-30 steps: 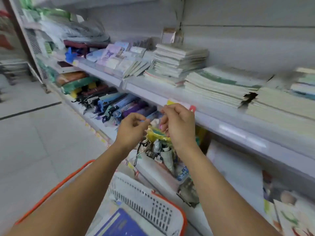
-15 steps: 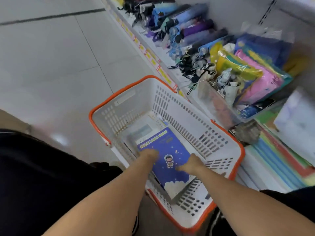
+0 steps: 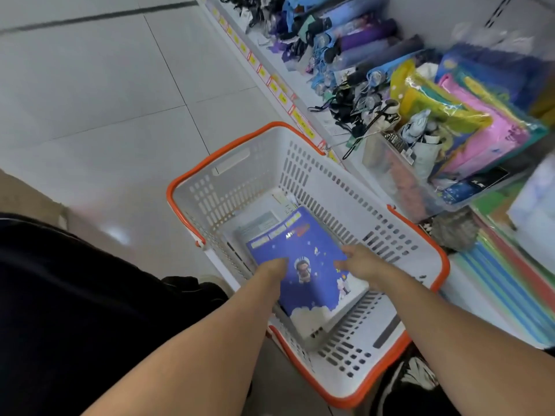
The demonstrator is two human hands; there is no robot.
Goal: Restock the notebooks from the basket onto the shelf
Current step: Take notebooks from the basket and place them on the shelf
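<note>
A white plastic basket (image 3: 315, 181) with an orange rim stands on the floor beside the low shelf. Inside it lies a stack of notebooks; the top one is a blue notebook (image 3: 306, 250) with an astronaut and clouds on its cover. My left hand (image 3: 274, 267) grips the stack's left edge and my right hand (image 3: 362, 261) grips its right edge. The stack is tilted, its near end raised off the basket floor. More pale notebooks (image 3: 261, 222) lie beneath it.
The bottom shelf (image 3: 300, 85) to the right holds folded umbrellas (image 3: 360, 40), a clear bin with colourful plastic pouches (image 3: 468, 124) and coloured folders (image 3: 510, 295). Yellow price tags line its edge. Grey tiled floor (image 3: 105, 85) lies to the left. My dark clothing fills the lower left.
A second ago my hands were up at the shelf edge. The view dropped to the basket, both hands reached in, and the blue stack now sits slightly higher and more tilted.
</note>
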